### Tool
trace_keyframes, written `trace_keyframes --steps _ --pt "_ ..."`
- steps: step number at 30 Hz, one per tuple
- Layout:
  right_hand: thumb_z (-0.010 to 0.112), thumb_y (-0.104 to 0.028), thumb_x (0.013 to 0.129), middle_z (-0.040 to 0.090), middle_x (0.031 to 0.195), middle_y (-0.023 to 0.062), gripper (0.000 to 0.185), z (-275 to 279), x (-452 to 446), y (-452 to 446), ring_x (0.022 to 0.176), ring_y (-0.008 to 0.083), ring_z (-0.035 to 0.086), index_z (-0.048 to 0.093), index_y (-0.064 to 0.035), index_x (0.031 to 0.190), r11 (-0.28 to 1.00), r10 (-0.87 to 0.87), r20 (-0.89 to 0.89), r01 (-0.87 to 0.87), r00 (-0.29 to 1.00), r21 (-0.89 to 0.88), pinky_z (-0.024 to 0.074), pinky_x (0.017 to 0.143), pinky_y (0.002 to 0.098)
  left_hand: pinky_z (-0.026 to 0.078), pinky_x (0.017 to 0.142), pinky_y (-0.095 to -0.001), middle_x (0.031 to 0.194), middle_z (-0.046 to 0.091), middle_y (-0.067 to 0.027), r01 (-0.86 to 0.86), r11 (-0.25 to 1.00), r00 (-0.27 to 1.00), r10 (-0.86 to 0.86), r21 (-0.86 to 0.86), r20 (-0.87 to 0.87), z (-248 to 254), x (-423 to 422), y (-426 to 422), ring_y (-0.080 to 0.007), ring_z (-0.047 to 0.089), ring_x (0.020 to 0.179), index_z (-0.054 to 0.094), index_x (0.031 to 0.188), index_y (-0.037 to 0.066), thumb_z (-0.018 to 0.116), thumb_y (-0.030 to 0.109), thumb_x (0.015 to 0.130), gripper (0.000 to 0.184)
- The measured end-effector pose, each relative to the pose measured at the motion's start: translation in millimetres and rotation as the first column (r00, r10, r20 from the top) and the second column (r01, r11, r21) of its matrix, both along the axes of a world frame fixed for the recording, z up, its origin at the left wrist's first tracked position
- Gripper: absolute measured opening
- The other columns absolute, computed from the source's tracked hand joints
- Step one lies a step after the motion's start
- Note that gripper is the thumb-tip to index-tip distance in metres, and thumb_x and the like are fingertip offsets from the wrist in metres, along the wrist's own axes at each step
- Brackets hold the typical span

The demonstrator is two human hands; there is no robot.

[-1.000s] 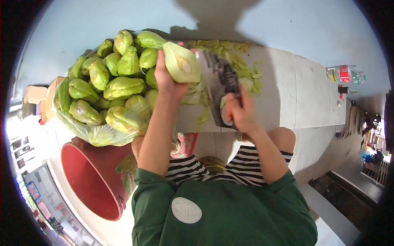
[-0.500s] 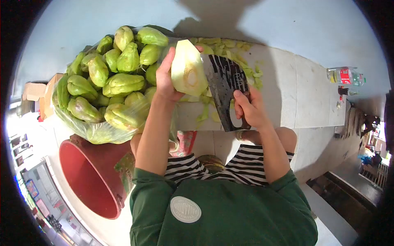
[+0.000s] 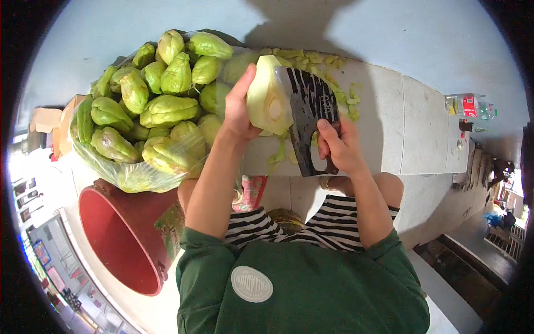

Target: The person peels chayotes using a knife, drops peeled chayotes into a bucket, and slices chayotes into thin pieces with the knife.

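A peeled, cut chayote is gripped in my left hand, its pale cut face and seed turned toward me. My right hand is closed around the handle of a wide black cleaver. The blade's left edge lies against the right side of the chayote; whether it bites into the flesh I cannot tell. Just left of my left hand is a big clear plastic bag heaped with unpeeled green chayotes. Behind the blade, pale green peelings lie scattered on the tiled ledge.
Below the bag a red bucket leans with its mouth facing left. A plastic bottle with a red label lies at the far right of the tiled ledge. Cardboard boxes stand at the left, and a blue-grey wall rises behind.
My left hand has shifted slightly right with the chayote, bringing it closer against the blade. The chayote is turned a little, and the cleaver has barely moved.
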State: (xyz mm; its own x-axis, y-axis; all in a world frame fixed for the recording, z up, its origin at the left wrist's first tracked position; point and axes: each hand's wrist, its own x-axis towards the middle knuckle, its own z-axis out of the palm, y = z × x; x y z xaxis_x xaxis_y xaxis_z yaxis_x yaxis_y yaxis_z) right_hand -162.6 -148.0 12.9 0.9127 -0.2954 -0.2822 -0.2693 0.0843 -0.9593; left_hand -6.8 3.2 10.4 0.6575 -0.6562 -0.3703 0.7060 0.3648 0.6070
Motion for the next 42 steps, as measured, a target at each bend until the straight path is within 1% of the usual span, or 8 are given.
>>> trace_keyframes --steps 4,11,14,22,30,36,38,42 --pt "0.056 -0.029 0.096 0.046 0.053 -0.0015 0.025 0 1 -1 0.045 0.0088 0.046 0.051 -0.0057 0.088 1.0 -0.005 0.011 0.005 1.0 0.03 0.0385 0.044 0.0259 0.052 0.077 -0.0376 0.101 0.064 -0.0081 0.044 0.997 0.999 -0.042 -0.069 0.031 -7 3 2 -0.0223 0.062 0.089 0.058 0.115 0.009 0.044 0.053 0.094 0.05" --pt "0.056 -0.032 0.096 0.047 0.053 -0.0013 0.027 -5 6 2 0.044 0.0087 0.046 0.051 -0.0065 0.087 0.999 -0.027 0.032 0.026 0.999 0.043 0.0385 0.044 0.0255 0.052 0.074 -0.0373 0.098 0.063 -0.0083 -0.014 0.999 1.0 0.014 -0.042 0.003 -3 -6 -6 -0.0221 0.062 0.086 0.058 0.114 0.01 0.043 0.055 0.093 0.051" --pt "0.055 -0.029 0.097 0.045 0.051 -0.0001 0.025 -6 8 7 0.041 0.01 0.045 0.05 -0.0065 0.087 0.998 -0.05 0.085 0.048 0.995 0.029 0.0412 0.04 0.0273 0.052 0.073 -0.0386 0.097 0.063 -0.0078 -0.059 0.998 0.998 0.059 0.029 0.003 -1 -11 -6 -0.0231 0.062 0.084 0.058 0.115 0.009 0.044 0.056 0.092 0.053" --pt "0.055 -0.029 0.097 0.046 0.051 0.0003 0.027 5 11 8 0.042 0.0102 0.045 0.048 -0.0071 0.082 0.998 -0.045 0.067 0.043 0.997 0.034 0.0408 0.04 0.0272 0.051 0.076 -0.0387 0.101 0.06 -0.01 0.065 0.989 0.998 -0.064 0.134 -0.009 2 -16 -6 -0.0224 0.06 0.089 0.056 0.116 0.009 0.047 0.059 0.09 0.056" --pt "0.054 -0.029 0.097 0.045 0.05 0.0005 0.03 -2 10 5 0.041 0.0107 0.046 0.046 -0.0067 0.079 0.997 -0.063 0.076 0.066 0.995 -0.037 0.0407 0.04 0.0273 0.051 0.073 -0.0376 0.097 0.06 -0.0105 0.011 0.998 1.0 -0.012 0.063 0.015 -5 -20 -13 -0.0226 0.06 0.086 0.056 0.114 0.006 0.045 0.059 0.091 0.059" --pt "0.054 -0.029 0.097 0.046 0.05 0.0005 0.031 0 13 14 0.041 0.0111 0.046 0.047 -0.0063 0.078 0.994 -0.102 0.097 0.098 0.99 0.04 0.0413 0.041 0.0277 0.052 0.072 -0.0372 0.096 0.06 -0.0102 -0.004 0.998 0.999 0.002 0.057 0.033 -4 -23 -16 -0.0221 0.061 0.084 0.055 0.115 0.007 0.041 0.061 0.091 0.061" --pt "0.054 -0.03 0.097 0.046 0.05 0.0005 0.031 0 14 20 0.041 0.0111 0.046 0.047 -0.0064 0.079 0.977 -0.198 0.082 0.19 0.977 0.099 0.0413 0.04 0.0278 0.052 0.071 -0.0373 0.096 0.06 -0.0103 -0.025 1.0 1.0 0.025 -0.007 -0.001 -13 -26 -17 -0.022 0.061 0.084 0.055 0.115 0.007 0.041 0.061 0.091 0.061" --pt "0.054 -0.031 0.097 0.046 0.05 0.0007 0.031 -4 14 13 0.041 0.0114 0.047 0.047 -0.0063 0.079 0.99 -0.118 0.078 0.111 0.99 0.089 0.0415 0.041 0.0279 0.052 0.071 -0.0373 0.095 0.061 -0.0097 0.026 0.998 1.0 -0.025 0.048 -0.012 4 -26 -18 -0.0216 0.061 0.085 0.054 0.115 0.007 0.041 0.061 0.091 0.06"
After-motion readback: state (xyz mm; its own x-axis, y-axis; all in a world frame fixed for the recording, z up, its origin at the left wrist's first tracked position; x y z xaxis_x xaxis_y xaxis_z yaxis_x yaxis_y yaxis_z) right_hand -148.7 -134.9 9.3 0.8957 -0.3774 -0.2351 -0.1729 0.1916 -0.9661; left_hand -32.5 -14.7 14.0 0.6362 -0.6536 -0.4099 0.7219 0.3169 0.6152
